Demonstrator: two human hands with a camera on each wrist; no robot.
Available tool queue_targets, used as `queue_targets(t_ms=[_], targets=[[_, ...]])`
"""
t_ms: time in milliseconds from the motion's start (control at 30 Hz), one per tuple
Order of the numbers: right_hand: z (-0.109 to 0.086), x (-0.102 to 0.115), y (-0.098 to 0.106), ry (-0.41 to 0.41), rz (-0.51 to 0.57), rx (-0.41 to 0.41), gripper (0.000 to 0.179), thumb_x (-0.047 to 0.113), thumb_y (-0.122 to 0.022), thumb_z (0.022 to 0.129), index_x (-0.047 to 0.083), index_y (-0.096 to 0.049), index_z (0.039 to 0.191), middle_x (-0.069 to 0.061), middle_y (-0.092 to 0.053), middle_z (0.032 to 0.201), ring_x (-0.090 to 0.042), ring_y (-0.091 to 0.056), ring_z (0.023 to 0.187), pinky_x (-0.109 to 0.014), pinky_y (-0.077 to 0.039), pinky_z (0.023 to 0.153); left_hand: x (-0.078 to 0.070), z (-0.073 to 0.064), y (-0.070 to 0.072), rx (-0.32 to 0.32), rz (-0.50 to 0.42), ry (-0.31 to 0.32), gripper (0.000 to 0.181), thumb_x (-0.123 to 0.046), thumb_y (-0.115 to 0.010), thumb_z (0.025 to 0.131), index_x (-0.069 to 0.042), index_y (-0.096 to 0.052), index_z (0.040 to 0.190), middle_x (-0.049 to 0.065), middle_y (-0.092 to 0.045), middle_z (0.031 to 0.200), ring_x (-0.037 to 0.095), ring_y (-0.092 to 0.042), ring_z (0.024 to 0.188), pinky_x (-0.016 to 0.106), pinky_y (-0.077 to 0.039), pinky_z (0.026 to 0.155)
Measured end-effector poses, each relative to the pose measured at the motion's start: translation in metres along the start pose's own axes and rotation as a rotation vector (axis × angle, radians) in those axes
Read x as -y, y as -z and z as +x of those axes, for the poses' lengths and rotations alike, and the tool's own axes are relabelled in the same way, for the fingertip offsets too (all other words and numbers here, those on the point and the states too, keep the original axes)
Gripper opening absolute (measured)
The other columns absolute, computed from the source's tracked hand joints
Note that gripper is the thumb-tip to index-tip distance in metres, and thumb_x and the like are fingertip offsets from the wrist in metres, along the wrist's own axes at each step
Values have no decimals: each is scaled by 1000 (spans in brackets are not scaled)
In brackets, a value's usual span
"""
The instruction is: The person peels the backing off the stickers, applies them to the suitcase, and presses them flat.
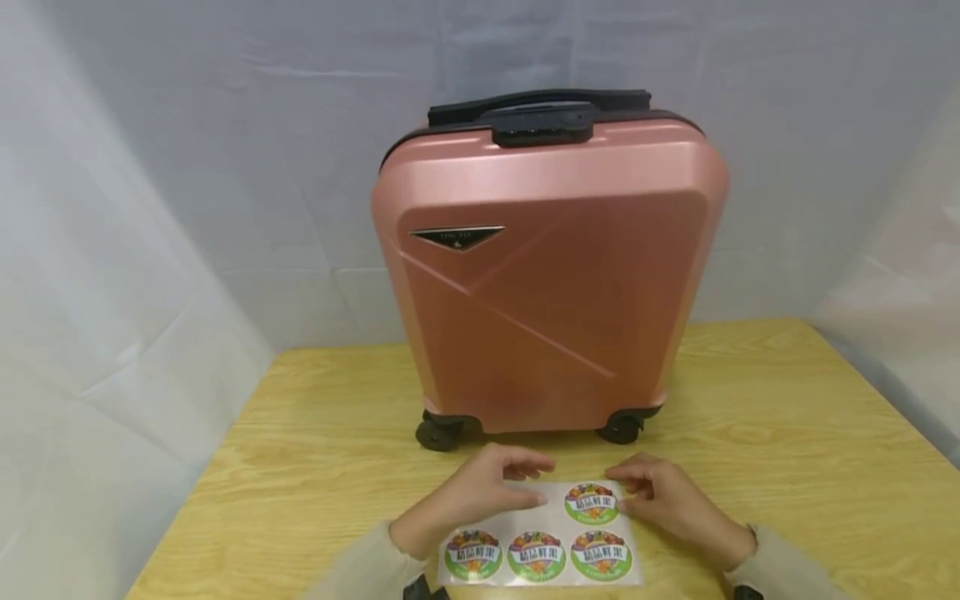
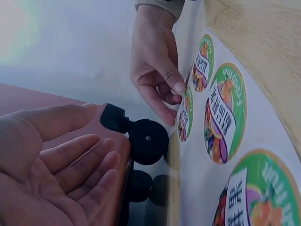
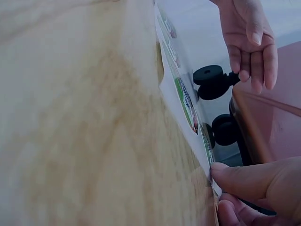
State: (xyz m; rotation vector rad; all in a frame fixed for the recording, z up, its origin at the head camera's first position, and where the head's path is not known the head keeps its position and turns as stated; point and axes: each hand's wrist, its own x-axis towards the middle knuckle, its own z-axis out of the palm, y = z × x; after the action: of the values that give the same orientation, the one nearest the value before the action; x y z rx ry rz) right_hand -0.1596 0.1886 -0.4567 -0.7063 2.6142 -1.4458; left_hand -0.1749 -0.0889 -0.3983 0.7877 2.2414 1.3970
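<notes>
A white sheet of round fruit stickers (image 1: 542, 518) lies on the wooden table in front of the suitcase. One sticker (image 1: 592, 503) sits in its upper row at the right, with several in the row below. My right hand (image 1: 671, 504) pinches the sheet's far right edge beside that upper sticker; in the right wrist view the thumb (image 3: 244, 181) presses on the edge and a finger is beneath. Over the sheet's upper left part hovers my left hand (image 1: 483, 492), its fingers relaxed and apart, holding nothing.
A pink hard-shell suitcase (image 1: 555, 292) stands upright just beyond the hands, with a black top handle (image 1: 540, 104) and black wheels (image 1: 438, 433). The wooden table (image 1: 315, 442) extends to both sides. White cloth (image 1: 187, 167) hangs behind and around it.
</notes>
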Motion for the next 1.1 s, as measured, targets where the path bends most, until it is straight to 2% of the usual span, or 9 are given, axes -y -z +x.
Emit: queue_targets(t_ms=[233, 433, 600, 767, 900, 1100], targets=[[2, 1, -1, 31, -66, 13, 33, 2, -74, 75, -6, -67, 106, -1, -51, 81, -2, -43, 68, -20, -42, 57, -3, 13, -17, 42, -70, 37, 39, -7, -70, 83, -1, -62, 121, 9, -64, 120, 25, -58, 109, 27, -45, 93], [3, 3, 0, 19, -75, 15, 29, 1, -74, 74, -1, -68, 103, -1, -50, 80, -2, -43, 68, -20, -42, 57, -3, 21, -29, 47, -114, 67, 38, -4, -69, 83, -4, -63, 120, 7, -64, 119, 22, -60, 107, 25, -47, 90], [4, 4, -1, -12, -53, 23, 27, 5, -76, 75, 3, -66, 100, -2, -50, 82, -5, -44, 70, -21, -42, 58, -1, 26, -40, 54, -102, 101, 33, -4, -71, 82, -5, -66, 115, 6, -67, 111, 13, -62, 92, 19, -49, 76], [4, 2, -3, -44, -21, 13, 25, 3, -74, 75, 4, -64, 98, -1, -52, 78, -4, -44, 68, -21, -41, 56, 5, 29, -50, 72, -99, 119, 28, -4, -71, 82, -5, -69, 110, 5, -69, 103, 4, -60, 80, 18, -50, 71], [5, -1, -5, -46, 8, -5, 20, 0, -70, 77, 3, -64, 96, 1, -54, 75, -2, -46, 66, -21, -42, 56, 6, 29, -53, 72, -108, 128, 28, -3, -71, 81, -4, -69, 109, 5, -70, 102, 4, -61, 79, 17, -50, 71], [5, -6, -7, -2, 53, -35, 15, -4, -62, 83, 1, -65, 96, -2, -64, 81, -1, -54, 70, -22, -48, 61, 7, 29, -52, 74, -121, 142, 24, -4, -68, 84, -4, -69, 108, 4, -70, 100, 5, -61, 79, 19, -50, 70]])
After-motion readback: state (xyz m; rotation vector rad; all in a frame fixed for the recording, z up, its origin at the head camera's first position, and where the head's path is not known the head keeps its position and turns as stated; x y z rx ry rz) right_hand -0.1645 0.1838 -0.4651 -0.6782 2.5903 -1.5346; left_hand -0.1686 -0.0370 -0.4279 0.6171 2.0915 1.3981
